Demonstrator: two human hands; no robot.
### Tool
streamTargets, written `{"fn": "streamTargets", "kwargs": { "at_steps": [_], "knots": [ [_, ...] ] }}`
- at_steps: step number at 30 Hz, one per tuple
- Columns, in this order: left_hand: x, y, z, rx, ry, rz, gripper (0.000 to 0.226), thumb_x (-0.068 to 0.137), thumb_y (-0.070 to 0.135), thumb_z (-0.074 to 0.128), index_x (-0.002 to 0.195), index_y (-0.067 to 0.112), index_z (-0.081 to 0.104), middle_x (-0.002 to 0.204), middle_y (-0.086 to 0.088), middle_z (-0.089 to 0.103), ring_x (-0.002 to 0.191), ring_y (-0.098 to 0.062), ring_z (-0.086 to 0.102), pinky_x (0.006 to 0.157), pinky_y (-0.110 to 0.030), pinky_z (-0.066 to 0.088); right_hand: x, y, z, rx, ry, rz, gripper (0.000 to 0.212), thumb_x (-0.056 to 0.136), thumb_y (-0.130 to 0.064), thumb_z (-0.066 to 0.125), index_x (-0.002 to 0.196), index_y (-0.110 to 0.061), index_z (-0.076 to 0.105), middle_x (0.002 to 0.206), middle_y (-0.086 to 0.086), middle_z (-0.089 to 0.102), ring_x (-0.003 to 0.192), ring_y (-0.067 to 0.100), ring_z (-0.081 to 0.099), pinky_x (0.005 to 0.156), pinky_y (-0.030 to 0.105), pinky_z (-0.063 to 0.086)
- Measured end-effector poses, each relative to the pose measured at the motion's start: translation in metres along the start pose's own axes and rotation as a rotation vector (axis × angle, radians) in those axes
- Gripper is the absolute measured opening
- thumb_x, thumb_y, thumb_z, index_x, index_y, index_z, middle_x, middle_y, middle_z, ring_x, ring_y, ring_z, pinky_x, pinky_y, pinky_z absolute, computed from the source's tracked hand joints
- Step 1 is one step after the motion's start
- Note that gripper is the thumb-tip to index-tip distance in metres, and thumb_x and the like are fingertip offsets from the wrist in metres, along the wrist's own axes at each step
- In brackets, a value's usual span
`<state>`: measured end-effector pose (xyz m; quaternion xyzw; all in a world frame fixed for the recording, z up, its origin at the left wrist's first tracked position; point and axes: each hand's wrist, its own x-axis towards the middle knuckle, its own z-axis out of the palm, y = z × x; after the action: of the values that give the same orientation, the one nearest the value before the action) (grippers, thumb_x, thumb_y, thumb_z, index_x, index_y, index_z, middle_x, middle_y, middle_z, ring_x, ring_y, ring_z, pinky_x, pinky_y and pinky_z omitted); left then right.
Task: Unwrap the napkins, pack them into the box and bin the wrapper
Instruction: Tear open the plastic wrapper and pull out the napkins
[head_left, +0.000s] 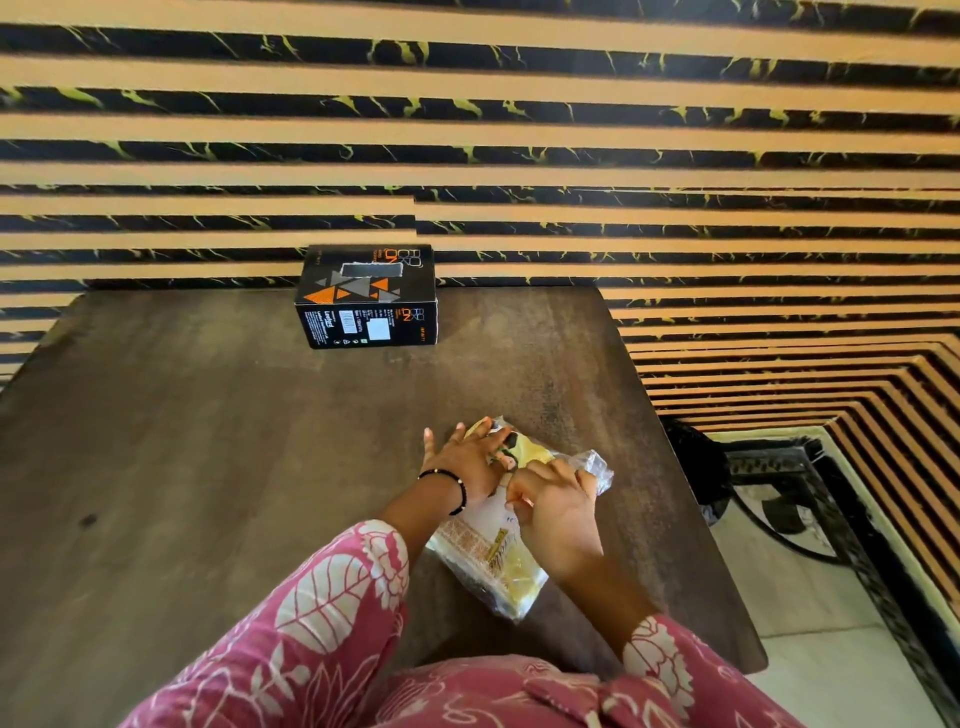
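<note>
Wrapped napkin pack under both hands, near the worktop's right edge.

The napkin pack (498, 551), still in its clear wrapper (592, 465), lies on the worktop (208, 467). Left hand (467, 462) rests on it, fingers spread; right hand (558, 506) is closed, pinching the wrapper. The black box (366, 296) stands well apart at the far edge.

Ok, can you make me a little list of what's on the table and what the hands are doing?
table: dark wood
box: black and orange, at the far edge by the striped wall, looks shut
pack: napkins in clear plastic wrapper, near the person
left hand: flat on the pack's far end, beaded bracelet on wrist
right hand: pinching the wrapper
bin: not in view
stage: wrapper not yet off, nothing in the box
</note>
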<state>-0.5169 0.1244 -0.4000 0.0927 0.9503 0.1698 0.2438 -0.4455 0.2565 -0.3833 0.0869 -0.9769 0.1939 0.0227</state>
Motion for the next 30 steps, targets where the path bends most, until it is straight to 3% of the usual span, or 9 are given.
{"fn": "streamTargets", "kwargs": {
  "at_steps": [7,10,13,16,19,21,25,28,30],
  "knots": [
    [0.000,-0.001,0.005,0.021,0.046,0.008,0.051,0.096,0.043,0.023,0.144,0.042,0.009,0.158,0.012,0.001,0.145,-0.024,-0.004,0.109,-0.061,-0.015,-0.021,0.022,-0.004,0.505,0.129,0.007,0.008,0.075,-0.020,0.064,0.072,-0.026,0.060,0.075,-0.017,0.062,0.082,0.006,0.058,0.082,0.035,0.043],
    [-0.003,-0.002,0.006,0.071,0.064,0.010,0.052,0.096,0.043,0.024,0.145,0.041,0.007,0.158,0.010,-0.003,0.145,-0.024,-0.008,0.109,-0.061,-0.016,-0.025,0.030,-0.013,0.716,0.143,0.123,0.018,0.079,-0.006,0.069,0.072,-0.022,0.064,0.080,-0.016,0.066,0.080,0.005,0.061,0.076,0.027,0.047],
    [-0.011,0.003,0.006,0.099,0.194,0.041,0.058,0.096,0.039,0.030,0.147,0.031,0.005,0.158,0.002,-0.011,0.145,-0.022,-0.011,0.111,-0.057,-0.013,-0.027,0.041,-0.018,0.802,0.117,0.202,0.030,0.075,0.000,0.073,0.071,-0.029,0.067,0.078,-0.018,0.069,0.076,0.002,0.062,0.072,0.032,0.049],
    [-0.028,0.011,0.011,0.047,0.309,0.113,0.065,0.095,0.034,0.033,0.148,0.021,-0.001,0.158,0.000,-0.012,0.145,-0.019,-0.009,0.115,-0.052,-0.009,-0.029,0.048,-0.023,0.856,0.082,0.245,0.037,0.073,0.001,0.075,0.088,-0.033,0.070,0.070,-0.009,0.072,0.076,-0.001,0.066,0.079,0.022,0.050],
    [-0.041,0.016,0.031,0.071,0.239,0.151,0.066,0.096,0.041,0.029,0.147,0.017,-0.004,0.158,0.000,-0.008,0.145,-0.019,-0.007,0.115,-0.049,-0.008,-0.031,0.056,-0.027,0.853,0.006,0.245,0.041,0.071,0.002,0.076,0.110,-0.009,0.067,0.075,-0.011,0.073,0.081,-0.005,0.067,0.092,0.019,0.049],
    [-0.041,0.013,0.044,0.110,0.192,0.134,0.066,0.096,0.046,0.024,0.147,0.019,-0.006,0.158,0.001,-0.010,0.145,-0.018,-0.010,0.115,-0.048,-0.009,-0.032,0.057,-0.034,0.899,-0.026,0.259,0.031,0.069,0.004,0.076,0.097,-0.008,0.072,0.081,-0.008,0.074,0.079,0.001,0.068,0.087,0.024,0.052],
    [-0.028,0.000,0.049,0.203,0.237,0.118,0.067,0.093,0.054,0.014,0.147,0.022,-0.009,0.158,0.003,-0.011,0.145,-0.018,-0.011,0.109,-0.046,-0.019,-0.038,0.066,-0.044,0.858,-0.082,0.206,0.023,0.071,0.005,0.074,0.076,-0.017,0.073,0.072,-0.013,0.075,0.075,0.002,0.070,0.071,0.012,0.052],
    [-0.015,-0.010,0.037,0.252,0.255,0.116,0.076,0.082,0.062,-0.002,0.147,0.023,-0.008,0.158,0.004,-0.008,0.145,-0.019,-0.008,0.111,-0.051,-0.017,-0.044,0.076,-0.046,0.788,-0.122,0.184,0.026,0.073,0.003,0.073,0.070,-0.024,0.072,0.073,-0.017,0.074,0.077,0.001,0.070,0.073,0.010,0.052],
    [-0.008,-0.016,0.025,0.288,0.241,0.105,0.069,0.088,0.059,0.005,0.147,0.025,-0.007,0.158,0.005,-0.009,0.145,-0.020,-0.009,0.112,-0.052,-0.016,-0.047,0.080,-0.044,0.737,-0.161,0.165,0.028,0.074,0.002,0.073,0.069,-0.025,0.071,0.074,-0.011,0.074,0.080,0.003,0.070,0.078,0.013,0.053]
  ]
}}
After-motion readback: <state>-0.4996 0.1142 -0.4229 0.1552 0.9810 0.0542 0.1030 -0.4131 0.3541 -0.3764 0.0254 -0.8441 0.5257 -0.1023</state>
